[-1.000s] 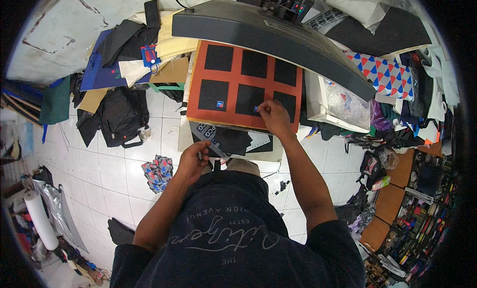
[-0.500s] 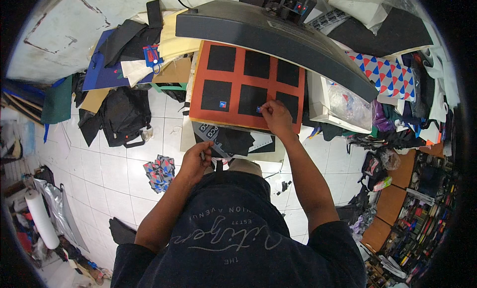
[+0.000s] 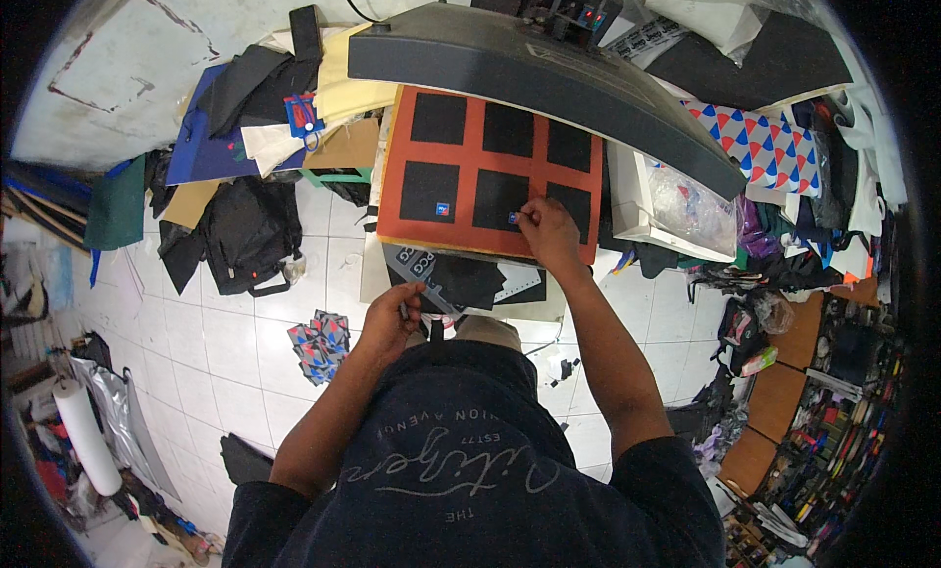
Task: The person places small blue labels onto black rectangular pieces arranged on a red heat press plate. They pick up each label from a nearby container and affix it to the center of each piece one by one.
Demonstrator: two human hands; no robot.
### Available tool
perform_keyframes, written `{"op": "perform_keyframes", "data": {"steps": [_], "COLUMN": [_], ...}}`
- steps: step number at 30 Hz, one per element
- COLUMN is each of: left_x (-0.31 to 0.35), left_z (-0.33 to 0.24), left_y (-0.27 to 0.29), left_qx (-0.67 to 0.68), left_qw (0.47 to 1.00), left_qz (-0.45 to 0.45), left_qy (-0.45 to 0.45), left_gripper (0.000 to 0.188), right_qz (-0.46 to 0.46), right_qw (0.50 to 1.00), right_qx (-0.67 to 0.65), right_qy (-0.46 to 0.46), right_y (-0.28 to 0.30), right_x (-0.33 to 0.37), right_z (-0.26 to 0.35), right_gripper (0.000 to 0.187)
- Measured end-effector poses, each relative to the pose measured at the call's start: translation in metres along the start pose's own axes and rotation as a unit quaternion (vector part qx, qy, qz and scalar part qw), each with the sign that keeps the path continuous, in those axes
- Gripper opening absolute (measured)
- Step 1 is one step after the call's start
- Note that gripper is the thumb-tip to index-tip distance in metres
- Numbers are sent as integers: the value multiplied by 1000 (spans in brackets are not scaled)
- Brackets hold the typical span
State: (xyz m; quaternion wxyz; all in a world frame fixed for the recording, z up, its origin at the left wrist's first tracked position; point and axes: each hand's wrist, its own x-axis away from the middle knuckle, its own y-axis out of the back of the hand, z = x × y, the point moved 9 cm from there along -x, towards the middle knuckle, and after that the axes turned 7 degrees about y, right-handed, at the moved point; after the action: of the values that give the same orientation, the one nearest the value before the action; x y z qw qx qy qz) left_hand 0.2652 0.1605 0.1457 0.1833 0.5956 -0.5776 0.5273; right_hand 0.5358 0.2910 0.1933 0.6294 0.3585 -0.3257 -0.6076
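An orange-red pad (image 3: 466,156) lies on the lower bed of a heat press, under its raised dark grey upper plate (image 3: 510,68). Several black fabric squares sit on the pad in two rows. A small blue transfer label (image 3: 443,208) rests near the lower right corner of the front left square (image 3: 420,181). At the front middle square (image 3: 498,191), my right hand (image 3: 551,233) pinches a second small blue label (image 3: 513,218), partly covered by the fingertips. My left hand (image 3: 390,321) is held closed before the press's front edge; what its fingers hold is hidden.
Below the pad lie black pieces and a grey printed sheet (image 3: 417,264). An open white box (image 3: 627,205) stands right of the press. Fabric scraps and a black bag (image 3: 250,235) are at left. Patterned grey, red and blue pieces (image 3: 320,347) lie on the tiled floor.
The view has shifted very slightly. Both hands stay almost where they were, the right one still at the label on the front middle square.
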Motion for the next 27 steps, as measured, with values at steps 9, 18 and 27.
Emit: {"op": "perform_keyframes", "data": {"steps": [9, 18, 27], "left_x": [6, 2, 13], "left_z": [4, -3, -12], "left_y": [4, -42, -103], "left_qx": [2, 60, 99], "left_qw": [1000, 991, 976], "left_qz": [9, 116, 196], "left_qy": [-6, -1, -9], "left_gripper": [27, 49, 50], "right_qz": [-65, -43, 124], "right_qw": [992, 973, 963], "right_qx": [-83, -208, -237], "right_qy": [-70, -90, 30], "right_y": [29, 30, 16], "right_x": [15, 54, 84], "right_z": [-16, -1, 103], "right_gripper": [21, 21, 22]}}
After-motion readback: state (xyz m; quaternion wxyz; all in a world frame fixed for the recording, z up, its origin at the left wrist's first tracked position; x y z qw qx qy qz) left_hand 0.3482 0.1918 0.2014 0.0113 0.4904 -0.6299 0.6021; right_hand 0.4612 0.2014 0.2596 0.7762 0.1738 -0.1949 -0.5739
